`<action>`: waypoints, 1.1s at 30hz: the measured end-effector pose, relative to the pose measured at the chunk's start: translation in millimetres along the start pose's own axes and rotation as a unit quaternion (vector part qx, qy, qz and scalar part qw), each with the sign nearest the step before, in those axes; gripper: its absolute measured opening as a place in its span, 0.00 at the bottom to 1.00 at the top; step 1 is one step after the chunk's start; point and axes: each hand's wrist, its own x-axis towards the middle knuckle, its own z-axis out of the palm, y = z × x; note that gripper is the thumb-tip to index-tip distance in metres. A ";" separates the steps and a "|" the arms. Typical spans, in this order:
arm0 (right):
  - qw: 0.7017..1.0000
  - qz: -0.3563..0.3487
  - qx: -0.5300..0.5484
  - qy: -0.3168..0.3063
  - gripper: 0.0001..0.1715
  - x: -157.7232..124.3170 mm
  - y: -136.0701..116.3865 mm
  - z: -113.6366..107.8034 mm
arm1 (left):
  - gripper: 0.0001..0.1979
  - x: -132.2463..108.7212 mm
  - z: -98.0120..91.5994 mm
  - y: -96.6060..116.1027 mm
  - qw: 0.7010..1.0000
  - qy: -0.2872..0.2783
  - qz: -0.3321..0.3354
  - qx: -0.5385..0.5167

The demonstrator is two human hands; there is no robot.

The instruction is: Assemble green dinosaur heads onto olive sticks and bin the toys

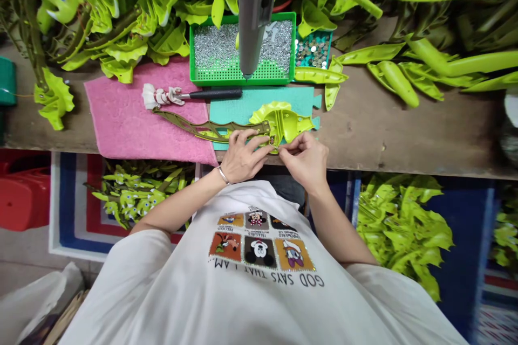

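My left hand (246,157) lies across a lime-green plastic toy part (287,123), its fingers bent over the near side and holding it down. A long olive strip (182,119) is joined to this scalloped shell and reaches to the left. At the shell's near edge, my right hand (305,160) pinches thumb and forefinger together; whatever is between the fingertips is too small to make out. Under the part lies a turquoise foam mat (230,110). Behind the left hand rests a black-handled tool (214,94), its head wrapped in white and red cloth.
A green basket of small metal screws (192,54) stands behind the mat, beside a teal tray of round metal pieces (313,51). A grey tool shaft (253,27) hangs over the basket. Green parts (413,275) fill a blue bin on the right. A pink towel (117,118) covers the left.
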 end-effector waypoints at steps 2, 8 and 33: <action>1.000 -0.001 -0.003 0.003 0.10 -0.3 -0.4 -0.1 | 0.15 -1.0 0.4 -0.8 1.000 0.008 0.006 0.006; 0.999 -0.036 0.028 -0.004 0.10 -4.8 2.2 -0.2 | 0.20 -7.4 -2.0 -3.9 0.999 0.020 0.028 0.008; 0.941 -0.304 -0.097 0.107 0.09 147.5 -62.8 -59.8 | 0.25 -7.2 15.1 8.5 0.976 0.134 0.042 0.169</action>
